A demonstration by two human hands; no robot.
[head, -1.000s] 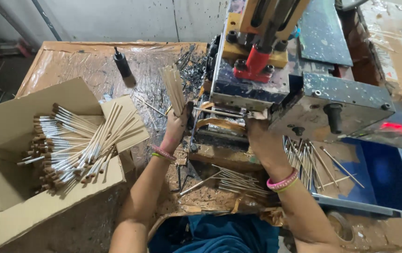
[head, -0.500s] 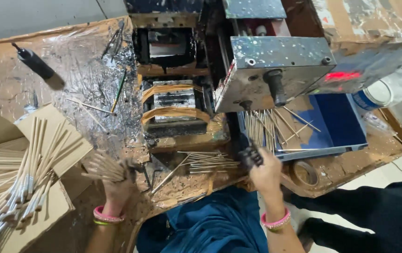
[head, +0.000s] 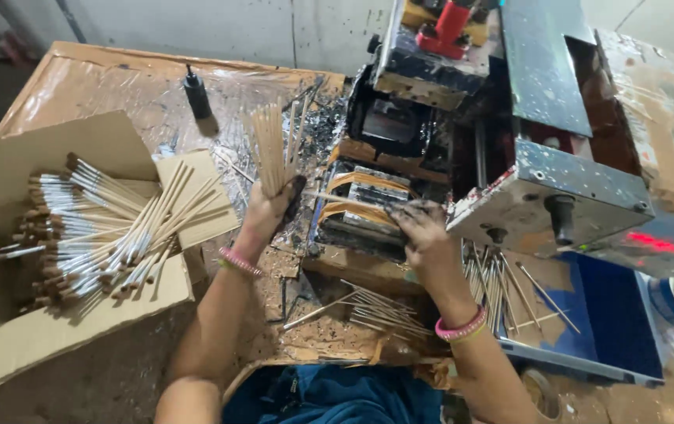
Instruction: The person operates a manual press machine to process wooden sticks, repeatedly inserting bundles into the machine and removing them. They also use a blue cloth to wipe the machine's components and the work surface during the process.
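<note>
L hand (head: 268, 206) clenched round bundle of sticks (head: 268, 149), upright; R hand (head: 419, 229) on machine (head: 557, 180), grip state unclear, box of brushes (head: 7, 345) far left

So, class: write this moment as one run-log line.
left hand: grips bundle of wooden sticks, upright | right hand: on machine bed | cardboard box: holds brushes

An open brown cardboard box (head: 31, 330) of brushes stands at far left.
</note>
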